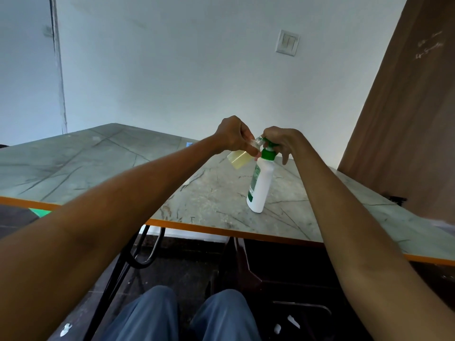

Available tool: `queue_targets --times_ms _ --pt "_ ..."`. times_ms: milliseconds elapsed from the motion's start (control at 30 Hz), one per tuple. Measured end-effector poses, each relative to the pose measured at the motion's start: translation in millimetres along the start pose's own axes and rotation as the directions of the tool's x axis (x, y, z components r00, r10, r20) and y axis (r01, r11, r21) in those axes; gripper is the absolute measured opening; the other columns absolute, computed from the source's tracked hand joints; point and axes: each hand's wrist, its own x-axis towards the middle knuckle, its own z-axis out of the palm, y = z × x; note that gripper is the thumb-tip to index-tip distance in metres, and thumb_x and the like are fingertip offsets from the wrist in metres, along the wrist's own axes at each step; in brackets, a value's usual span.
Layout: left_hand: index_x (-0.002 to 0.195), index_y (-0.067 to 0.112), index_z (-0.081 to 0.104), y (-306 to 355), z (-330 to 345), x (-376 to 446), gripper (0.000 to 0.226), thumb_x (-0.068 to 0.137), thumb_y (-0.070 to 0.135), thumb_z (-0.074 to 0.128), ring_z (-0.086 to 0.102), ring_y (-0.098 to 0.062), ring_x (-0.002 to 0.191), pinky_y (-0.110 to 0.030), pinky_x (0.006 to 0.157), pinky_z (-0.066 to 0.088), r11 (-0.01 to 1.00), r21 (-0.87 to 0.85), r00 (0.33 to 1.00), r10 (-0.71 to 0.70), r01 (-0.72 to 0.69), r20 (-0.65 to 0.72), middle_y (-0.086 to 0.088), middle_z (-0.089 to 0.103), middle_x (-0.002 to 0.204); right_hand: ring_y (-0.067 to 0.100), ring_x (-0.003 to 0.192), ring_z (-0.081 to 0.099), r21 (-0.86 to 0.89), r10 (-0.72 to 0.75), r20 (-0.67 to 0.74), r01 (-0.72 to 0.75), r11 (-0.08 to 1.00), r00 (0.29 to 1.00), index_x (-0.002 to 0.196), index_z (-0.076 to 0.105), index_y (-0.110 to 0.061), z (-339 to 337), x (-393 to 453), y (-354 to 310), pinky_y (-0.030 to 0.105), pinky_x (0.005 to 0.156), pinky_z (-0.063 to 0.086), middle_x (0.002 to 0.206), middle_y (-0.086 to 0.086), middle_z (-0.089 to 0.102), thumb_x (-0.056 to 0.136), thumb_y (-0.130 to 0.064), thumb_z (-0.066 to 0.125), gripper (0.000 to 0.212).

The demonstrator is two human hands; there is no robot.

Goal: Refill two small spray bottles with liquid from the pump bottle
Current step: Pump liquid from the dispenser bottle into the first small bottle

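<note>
Your grey marble-patterned table with the orange edge carries the white plastic pump bottle with a green pump top, standing upright near the front edge. Both your forearms reach out straight. Your right hand curls down over the pump head. Your left hand pinches the small clear spray bottle of yellowish liquid, tilted, its neck at the nozzle.
</note>
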Motion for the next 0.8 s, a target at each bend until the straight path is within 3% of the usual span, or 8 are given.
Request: queue_targets --times_ms 133,233,300,433,633,800 --pt "0.094 0.006 0.073 -3.4 1.7 0.1 0.046 0.056 0.028 0.087 0.055 -0.011 0.081 -0.014 0.066 0.043 1.0 0.004 1.0 0.002 -0.002 0.019 0.002 0.064 0.086 0.035 0.119 0.048 0.008 0.0 -0.024 0.001 1.0 1.0 0.127 0.039 0.004 6.6 0.5 0.5 0.042 0.079 0.04 0.138 0.024 0.041 0.098 -0.009 0.02 0.037" --pt "0.095 0.006 0.073 -0.9 1.3 -0.1 0.045 0.057 0.027 0.086 0.055 -0.011 0.082 -0.013 0.066 0.043 1.0 0.005 1.0 0.004 -0.004 0.019 -0.001 0.066 0.09 0.037 0.126 0.042 0.004 0.014 -0.012 -0.014 1.0 1.0 0.116 0.041 -0.001 3.3 2.9 2.3 0.053 0.094 0.036 0.139 0.022 0.041 0.097 -0.015 0.023 0.03" --pt "0.095 0.006 0.073 4.0 -0.7 -0.6 0.046 0.057 0.028 0.087 0.055 -0.011 0.083 -0.013 0.066 0.043 1.0 0.007 1.0 0.008 -0.008 0.007 -0.003 0.067 0.093 0.037 0.129 0.038 0.017 0.026 0.012 -0.026 1.0 1.0 0.123 0.042 -0.003 -1.8 4.2 2.3 0.06 0.103 0.026 0.14 0.02 0.04 0.094 -0.019 0.025 0.037" --pt "0.096 0.006 0.072 5.3 -2.8 1.4 0.046 0.058 0.028 0.086 0.055 -0.01 0.083 -0.012 0.065 0.042 1.0 0.026 1.0 0.012 -0.012 0.005 0.0 0.065 0.09 0.033 0.123 0.045 -0.002 0.037 -0.008 -0.037 0.999 0.999 0.137 0.04 -0.004 -2.4 1.0 -0.8 0.058 0.101 0.029 0.137 0.02 0.045 0.093 -0.018 0.026 0.049" --pt "0.093 0.007 0.073 -1.8 1.0 0.4 0.046 0.055 0.028 0.088 0.055 -0.01 0.081 -0.014 0.066 0.042 0.999 0.039 1.0 0.003 -0.004 0.028 0.002 0.063 0.085 0.037 0.126 0.039 0.013 0.042 -0.001 -0.042 0.999 0.999 0.13 0.041 -0.004 6.4 7.2 2.6 0.062 0.1 0.03 0.139 0.019 0.04 0.092 -0.017 0.028 0.043" --pt "0.093 0.007 0.073 1.0 0.1 1.9 0.046 0.055 0.028 0.088 0.055 -0.01 0.082 -0.014 0.065 0.043 1.0 0.018 1.0 -0.009 0.009 0.016 0.002 0.064 0.086 0.034 0.124 0.044 0.02 0.014 -0.006 -0.014 1.0 1.0 0.123 0.044 -0.002 1.4 2.4 0.6 0.053 0.098 0.033 0.137 0.021 0.043 0.095 -0.014 0.025 0.036"
